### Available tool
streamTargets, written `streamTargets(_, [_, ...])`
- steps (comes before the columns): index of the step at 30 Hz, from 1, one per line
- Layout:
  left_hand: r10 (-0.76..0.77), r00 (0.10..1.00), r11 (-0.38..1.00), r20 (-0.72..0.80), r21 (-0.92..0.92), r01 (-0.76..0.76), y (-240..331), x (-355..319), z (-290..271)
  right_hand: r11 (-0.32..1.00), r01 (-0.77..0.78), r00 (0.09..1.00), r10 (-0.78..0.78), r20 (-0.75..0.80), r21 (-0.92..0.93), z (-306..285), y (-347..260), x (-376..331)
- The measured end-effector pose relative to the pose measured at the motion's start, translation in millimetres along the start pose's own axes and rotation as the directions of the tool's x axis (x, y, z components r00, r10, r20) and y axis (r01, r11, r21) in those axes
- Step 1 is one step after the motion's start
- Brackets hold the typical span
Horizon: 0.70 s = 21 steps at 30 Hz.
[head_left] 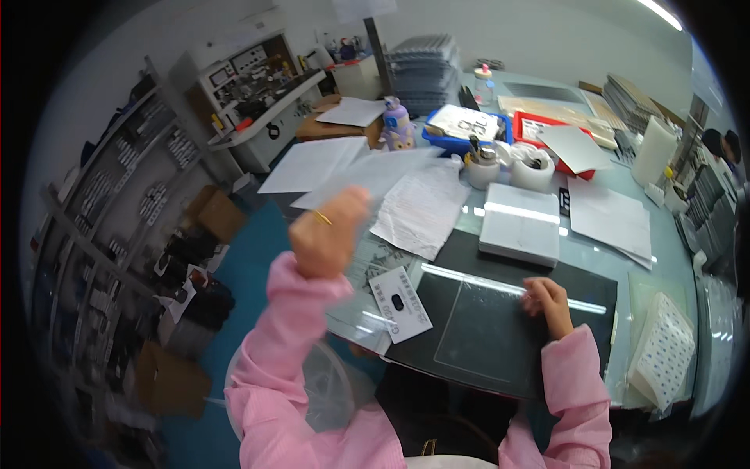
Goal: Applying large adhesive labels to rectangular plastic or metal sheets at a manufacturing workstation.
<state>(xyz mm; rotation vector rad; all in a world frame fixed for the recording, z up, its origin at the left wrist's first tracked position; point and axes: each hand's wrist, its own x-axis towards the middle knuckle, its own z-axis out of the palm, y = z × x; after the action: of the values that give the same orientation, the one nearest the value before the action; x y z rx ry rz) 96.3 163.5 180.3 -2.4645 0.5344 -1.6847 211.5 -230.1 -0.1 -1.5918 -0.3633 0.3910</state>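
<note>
My left hand [328,233], with a thin gold ring, is raised over the table's left edge and smeared by motion. Its fingers are closed on a translucent sheet [376,177], also blurred, that stretches away to the right above some papers. Just above the right part of a black mat [574,301] is my right hand [549,303], fingers curled; what they hold, if anything, cannot be made out. Beside it a clear rectangular sheet [480,332] lies flat on the mat. A white card [400,305] with a black oval rests at the mat's left side.
A stack of flat clear sheets [521,223] stands behind the mat. Crumpled white paper [422,209], a purple bottle [398,125], a blue tray [445,142] and a red tray [519,129] are farther back. A translucent bin [326,387] stands below the table's left edge.
</note>
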Motion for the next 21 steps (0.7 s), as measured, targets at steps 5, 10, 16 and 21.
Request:
streamTargets(5, [0.205, 0.955, 0.824, 0.213, -0.565, -0.051, 176, -25, 1, 0.646, -0.244, 0.967, 0.107, 0.231, 0.723, 29, -33, -12])
streamTargets(10, [0.103, 0.938, 0.702, 0.33, -0.692, 0.167, 258, -97, 38, 0.827, -0.275, 0.962, 0.242, 0.13, 0.491, 10, -26, -7])
streamTargets(16, [0.082, 0.885, 0.591, 0.458, -0.737, 0.327, 281, -109, 47, 0.955, -0.214, 0.973, 0.226, -0.037, 0.206, 19, -9, -10])
streamTargets(21, [-0.148, 0.867, 0.676, 0.475, -0.592, 0.44, 247, -102, 26, 0.903, -0.06, 0.987, 0.118, -0.112, 0.425, 0, -2, -4])
